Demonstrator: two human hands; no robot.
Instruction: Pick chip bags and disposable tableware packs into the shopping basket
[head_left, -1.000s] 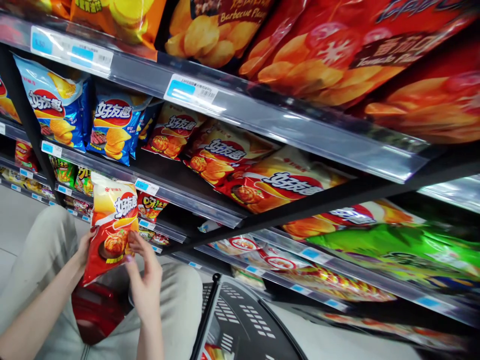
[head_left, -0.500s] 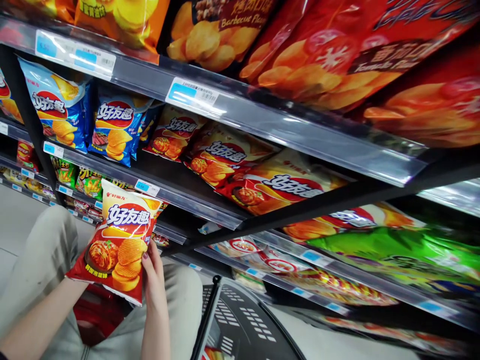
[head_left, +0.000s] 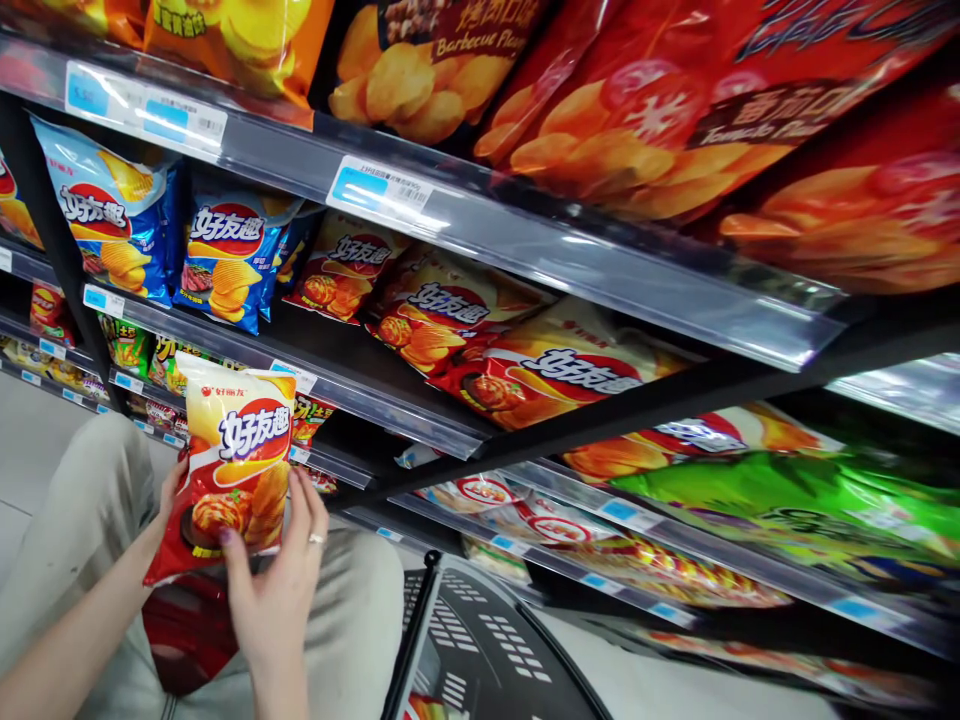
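Between my two hands is a red and cream bag of potato chips (head_left: 255, 430), upright and slightly turned, its printed front facing me. My left hand (head_left: 171, 497) grips the bag's left side, with most of its fingers hidden behind it. My right hand (head_left: 277, 555) holds the lower right part, thumb on the front and fingers along the right edge; a ring shows on one finger. Below the bag, a dark red glossy thing (head_left: 191, 630) lies between my knees; I cannot make out what it is.
Ahead, a shelf holds blue chip bags (head_left: 229, 255) and red chip bags (head_left: 439, 315). A shelf edge (head_left: 525, 245) with price labels runs above, under larger bags (head_left: 675, 110). A black plastic basket (head_left: 495, 640) stands right of my knees. Green bags (head_left: 787, 510) lie at the right.
The bag has turned and shifted slightly left and up. My right thumb has moved from the bag's right edge onto its front. The shelves look nearly the same.
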